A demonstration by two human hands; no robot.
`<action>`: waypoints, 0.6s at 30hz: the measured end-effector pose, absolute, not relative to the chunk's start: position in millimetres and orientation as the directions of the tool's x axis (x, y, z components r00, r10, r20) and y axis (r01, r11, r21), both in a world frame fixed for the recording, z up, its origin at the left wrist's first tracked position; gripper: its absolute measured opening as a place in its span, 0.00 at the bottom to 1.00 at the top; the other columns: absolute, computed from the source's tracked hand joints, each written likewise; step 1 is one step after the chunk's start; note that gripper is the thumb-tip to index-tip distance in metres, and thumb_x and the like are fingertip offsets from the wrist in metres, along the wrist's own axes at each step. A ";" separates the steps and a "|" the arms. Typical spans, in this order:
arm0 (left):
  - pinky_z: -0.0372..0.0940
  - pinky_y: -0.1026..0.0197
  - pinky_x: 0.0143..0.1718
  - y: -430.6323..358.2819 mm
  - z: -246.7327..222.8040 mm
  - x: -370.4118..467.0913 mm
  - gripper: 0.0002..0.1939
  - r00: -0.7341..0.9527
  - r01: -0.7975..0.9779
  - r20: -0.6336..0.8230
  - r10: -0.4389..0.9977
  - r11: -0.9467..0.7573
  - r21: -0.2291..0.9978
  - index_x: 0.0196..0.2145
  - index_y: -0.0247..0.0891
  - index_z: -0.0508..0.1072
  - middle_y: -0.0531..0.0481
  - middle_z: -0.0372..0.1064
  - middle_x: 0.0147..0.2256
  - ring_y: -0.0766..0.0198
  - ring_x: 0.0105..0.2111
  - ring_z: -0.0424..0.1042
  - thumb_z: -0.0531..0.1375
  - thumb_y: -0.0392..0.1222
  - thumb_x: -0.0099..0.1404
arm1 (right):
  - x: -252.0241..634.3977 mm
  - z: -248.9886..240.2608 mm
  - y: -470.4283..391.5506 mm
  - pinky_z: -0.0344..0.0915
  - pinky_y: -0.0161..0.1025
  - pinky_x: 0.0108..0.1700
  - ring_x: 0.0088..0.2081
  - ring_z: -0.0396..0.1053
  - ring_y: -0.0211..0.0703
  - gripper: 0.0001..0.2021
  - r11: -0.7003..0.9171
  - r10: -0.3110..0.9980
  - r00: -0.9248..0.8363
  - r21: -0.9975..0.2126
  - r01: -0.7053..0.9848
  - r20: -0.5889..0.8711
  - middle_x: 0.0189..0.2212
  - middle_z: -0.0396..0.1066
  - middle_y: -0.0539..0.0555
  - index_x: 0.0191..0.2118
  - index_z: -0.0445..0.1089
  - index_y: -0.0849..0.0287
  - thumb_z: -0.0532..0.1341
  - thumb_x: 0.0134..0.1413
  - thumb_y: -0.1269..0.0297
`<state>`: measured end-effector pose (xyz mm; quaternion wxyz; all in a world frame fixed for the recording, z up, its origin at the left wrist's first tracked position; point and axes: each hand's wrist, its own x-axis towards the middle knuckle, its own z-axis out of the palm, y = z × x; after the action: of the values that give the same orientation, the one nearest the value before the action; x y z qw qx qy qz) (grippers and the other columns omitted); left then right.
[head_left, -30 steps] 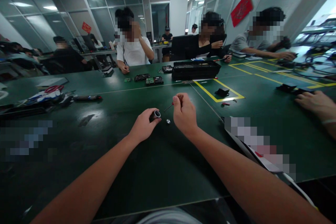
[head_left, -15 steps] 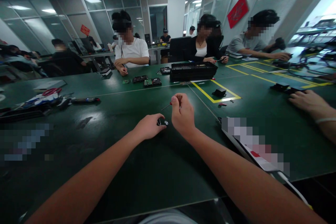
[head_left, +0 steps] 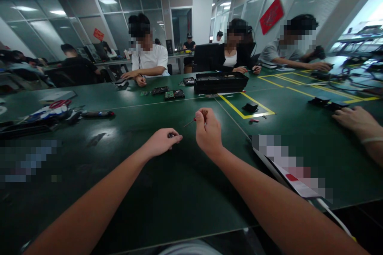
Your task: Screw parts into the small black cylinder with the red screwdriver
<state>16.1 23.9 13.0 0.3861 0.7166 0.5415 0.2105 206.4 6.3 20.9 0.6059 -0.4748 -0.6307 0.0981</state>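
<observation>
My right hand (head_left: pixel 210 132) is closed around a screwdriver (head_left: pixel 189 123), whose thin shaft points left and down; a red collar and part of an amber-brown handle show at my fingers. To its left, my left hand (head_left: pixel 160 142) is curled low over the green table (head_left: pixel 176 191). Between its thumb and fingers is a small dark object with a shiny edge (head_left: pixel 171 135), mostly hidden, its kind unclear. The screwdriver's tip is apart from that object.
Ahead lie hard drives (head_left: pixel 174 94) and a black bin (head_left: pixel 220 83). Black parts (head_left: pixel 250 107) sit inside yellow tape. A pen-like tool (head_left: pixel 98 114) and cluttered tray (head_left: pixel 30 127) are left. At right are a white-edged flat device (head_left: pixel 287 175) and another person's hand (head_left: pixel 354 119). Co-workers sit opposite.
My left hand has moved a little left, away from the right hand, and its fingers have closed over the small object. The right hand with the screwdriver has hardly moved.
</observation>
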 end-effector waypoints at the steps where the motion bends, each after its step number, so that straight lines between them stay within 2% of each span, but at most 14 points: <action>1: 0.59 0.64 0.26 20.8 14.8 6.2 0.18 0.300 0.534 -0.146 0.943 -0.039 0.844 0.37 0.38 0.76 0.47 0.74 0.34 0.66 0.25 0.67 0.60 0.57 0.65 | 206.5 20.7 6.2 0.60 0.42 0.37 0.32 0.68 0.44 0.10 0.529 0.720 0.182 -0.700 0.481 0.669 0.30 0.69 0.51 0.40 0.64 0.53 0.50 0.70 0.57; 4: 0.51 0.67 0.21 9.4 19.4 -28.3 0.17 0.192 0.260 -0.195 0.962 0.142 0.955 0.35 0.35 0.73 0.50 0.70 0.31 0.70 0.22 0.62 0.60 0.55 0.65 | 206.6 19.9 6.4 0.60 0.42 0.36 0.32 0.67 0.44 0.10 0.525 0.729 0.175 -0.705 0.477 0.662 0.30 0.69 0.51 0.40 0.64 0.54 0.50 0.70 0.57; 8: 0.55 0.69 0.22 -10.4 30.9 -81.2 0.08 -0.064 -0.087 -0.320 0.945 0.314 0.945 0.37 0.37 0.72 0.55 0.68 0.29 0.72 0.23 0.61 0.57 0.44 0.68 | 206.6 18.3 7.6 0.60 0.42 0.36 0.33 0.67 0.44 0.10 0.528 0.730 0.171 -0.705 0.473 0.661 0.30 0.69 0.51 0.40 0.64 0.54 0.50 0.70 0.56; 11: 0.59 0.71 0.26 -27.4 43.6 -124.3 0.09 -0.225 -0.245 -0.373 0.900 0.318 0.916 0.40 0.41 0.73 0.59 0.67 0.28 0.73 0.25 0.61 0.53 0.40 0.72 | 206.6 17.9 8.3 0.60 0.42 0.36 0.33 0.67 0.44 0.11 0.521 0.739 0.170 -0.713 0.469 0.652 0.30 0.69 0.51 0.40 0.64 0.54 0.50 0.70 0.56; 15: 0.64 0.68 0.28 -52.9 54.6 -179.2 0.10 -0.530 -0.322 -0.368 0.764 0.220 0.921 0.33 0.38 0.73 0.58 0.69 0.25 0.70 0.27 0.64 0.54 0.39 0.70 | 206.9 17.3 9.3 0.60 0.41 0.36 0.33 0.68 0.44 0.11 0.515 0.744 0.170 -0.716 0.470 0.646 0.30 0.69 0.51 0.40 0.64 0.54 0.50 0.70 0.56; 17: 0.66 0.66 0.29 -65.7 55.7 -199.5 0.10 -0.652 -0.262 -0.301 0.696 0.166 0.951 0.29 0.36 0.72 0.59 0.69 0.24 0.70 0.27 0.65 0.56 0.37 0.67 | 207.0 16.4 10.1 0.60 0.41 0.36 0.33 0.68 0.43 0.10 0.516 0.744 0.169 -0.716 0.470 0.646 0.30 0.69 0.51 0.40 0.64 0.55 0.50 0.70 0.56; 18: 0.66 0.67 0.29 -71.6 55.7 -207.0 0.10 -0.728 -0.170 -0.224 0.648 0.146 0.975 0.27 0.36 0.71 0.59 0.68 0.23 0.72 0.26 0.64 0.56 0.36 0.66 | 207.0 15.8 10.5 0.61 0.41 0.36 0.33 0.68 0.43 0.10 0.514 0.745 0.168 -0.717 0.470 0.645 0.30 0.69 0.51 0.40 0.64 0.55 0.50 0.70 0.56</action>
<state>-207.0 -71.6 55.7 0.3250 0.1748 0.6836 0.6296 207.0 10.5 15.8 0.5957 -0.4789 -0.6343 0.1157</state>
